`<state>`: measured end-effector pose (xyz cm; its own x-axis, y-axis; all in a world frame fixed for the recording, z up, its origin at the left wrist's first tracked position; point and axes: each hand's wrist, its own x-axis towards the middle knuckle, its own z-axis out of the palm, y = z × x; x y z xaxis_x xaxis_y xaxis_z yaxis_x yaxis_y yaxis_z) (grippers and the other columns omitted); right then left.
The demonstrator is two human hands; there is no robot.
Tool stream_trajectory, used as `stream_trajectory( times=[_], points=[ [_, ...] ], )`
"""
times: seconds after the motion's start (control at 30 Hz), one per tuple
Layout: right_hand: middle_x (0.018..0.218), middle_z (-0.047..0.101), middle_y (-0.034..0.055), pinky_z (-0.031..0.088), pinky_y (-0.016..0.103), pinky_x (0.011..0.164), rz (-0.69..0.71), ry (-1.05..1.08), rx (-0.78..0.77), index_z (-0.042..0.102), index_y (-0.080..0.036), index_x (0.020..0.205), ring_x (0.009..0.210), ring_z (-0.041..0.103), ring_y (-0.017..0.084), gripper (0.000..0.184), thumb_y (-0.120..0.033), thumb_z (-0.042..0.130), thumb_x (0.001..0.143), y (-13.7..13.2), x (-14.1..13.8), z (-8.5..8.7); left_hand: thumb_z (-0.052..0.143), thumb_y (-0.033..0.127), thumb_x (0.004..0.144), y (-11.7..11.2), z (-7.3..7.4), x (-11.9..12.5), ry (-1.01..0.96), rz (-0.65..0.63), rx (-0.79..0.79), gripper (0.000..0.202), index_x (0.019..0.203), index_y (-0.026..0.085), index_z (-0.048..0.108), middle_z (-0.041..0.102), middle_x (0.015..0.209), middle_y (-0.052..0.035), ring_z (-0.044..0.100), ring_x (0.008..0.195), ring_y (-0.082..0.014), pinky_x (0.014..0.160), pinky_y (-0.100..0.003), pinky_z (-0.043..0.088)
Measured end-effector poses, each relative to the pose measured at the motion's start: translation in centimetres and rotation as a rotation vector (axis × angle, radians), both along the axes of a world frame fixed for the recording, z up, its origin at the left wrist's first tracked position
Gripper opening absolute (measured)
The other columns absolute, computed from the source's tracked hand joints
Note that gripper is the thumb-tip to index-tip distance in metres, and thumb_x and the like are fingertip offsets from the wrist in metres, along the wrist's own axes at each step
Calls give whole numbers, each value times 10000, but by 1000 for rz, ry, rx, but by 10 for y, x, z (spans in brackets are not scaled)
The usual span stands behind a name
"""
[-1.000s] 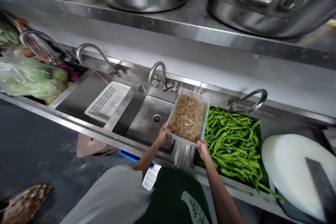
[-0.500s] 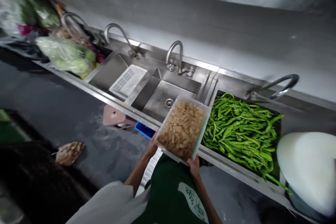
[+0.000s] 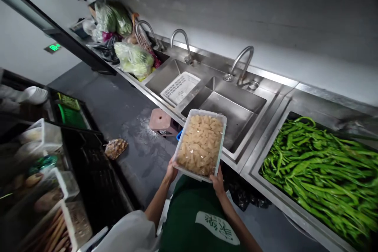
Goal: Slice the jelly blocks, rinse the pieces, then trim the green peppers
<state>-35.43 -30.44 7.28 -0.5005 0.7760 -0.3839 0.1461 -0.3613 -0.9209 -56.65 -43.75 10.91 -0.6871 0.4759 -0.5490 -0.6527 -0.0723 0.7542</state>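
Observation:
Between my two hands is a clear plastic container (image 3: 224, 134), filled with pale tan cut pieces (image 3: 201, 145) that look wet. My left hand (image 3: 171, 170) grips its near left corner, and my right hand (image 3: 217, 181) grips the near right side with the thumb on the rim. Most of the fingers are hidden beneath or behind the container. It is held in front of my green apron (image 3: 183, 208), overlapping the front edge of the steel sink (image 3: 233, 112).
Green peppers (image 3: 321, 173) fill the right basin. A white perforated basket (image 3: 180, 88) lies in the left sink, with bagged vegetables (image 3: 134, 60) beyond. On the floor are a pinkish stool (image 3: 160, 120) and a filled bag (image 3: 116, 148). Crates of produce (image 3: 71, 224) stand at left.
The view has swung left, bringing the crates and doorway into sight. The container, still in both hands, has moved off the sink basin toward the left, nearer the counter's front edge.

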Motion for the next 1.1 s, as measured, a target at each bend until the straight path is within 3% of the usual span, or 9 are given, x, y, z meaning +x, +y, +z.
stream_trajectory(
  times=[0.17,0.27,0.37,0.5,0.7,0.93,1.03,1.1],
  points=[
    [1231,709,93,469,462,1143,-28,-74,10,587,-212,1384,1250,623,335,802,-306,596,587,-3,-90,6,658,190,482,-3,-12,-96,-13,-17,4,581,1052,151,765,790,1050,-93,709,1005,-302,876,-375,550],
    [1191,728,75,523,417,1069,-52,-108,-8,576,-234,1386,1147,672,308,800,-311,594,589,-5,-150,11,681,198,469,1,-16,-166,-4,-48,-54,485,943,137,762,771,881,-80,698,882,-270,832,-365,546],
    [1127,747,71,560,413,984,-87,-122,-69,528,-203,1424,1003,707,286,847,-314,579,585,-6,-205,13,682,201,467,8,-16,-230,4,-118,-114,365,822,139,741,721,733,-39,637,693,-191,692,-308,525],
    [1077,751,63,579,392,884,-120,-145,-78,511,-191,1434,936,702,278,881,-311,563,563,-4,-259,13,689,206,481,19,-14,-292,10,-167,-120,298,769,144,729,668,650,4,562,585,-134,577,-252,473],
    [1150,715,82,565,426,945,-158,-145,-43,519,-200,1444,1053,674,309,895,-325,551,559,1,-288,18,727,231,491,26,-16,-327,0,-256,-93,348,823,135,769,723,715,-26,635,646,-180,615,-273,510],
    [1399,636,75,452,477,1158,-102,-124,-47,597,-270,1391,1347,567,323,728,-411,693,683,-15,-276,11,743,262,519,21,-17,-340,7,-394,-49,425,922,146,814,778,800,-47,703,782,-258,705,-299,531],
    [1359,682,74,482,485,1124,-16,-153,-73,675,-272,1306,1314,602,320,607,-535,729,762,23,-251,16,762,282,519,22,-16,-344,0,-414,-62,410,903,147,814,778,797,-50,703,766,-262,686,-292,518],
    [1237,740,87,523,484,1062,-21,-311,27,714,-245,1235,1200,666,323,549,-569,693,792,84,-233,26,762,286,511,23,-15,-344,-4,-406,-78,388,869,146,808,775,781,-49,694,741,-252,676,-285,507]
  ],
)
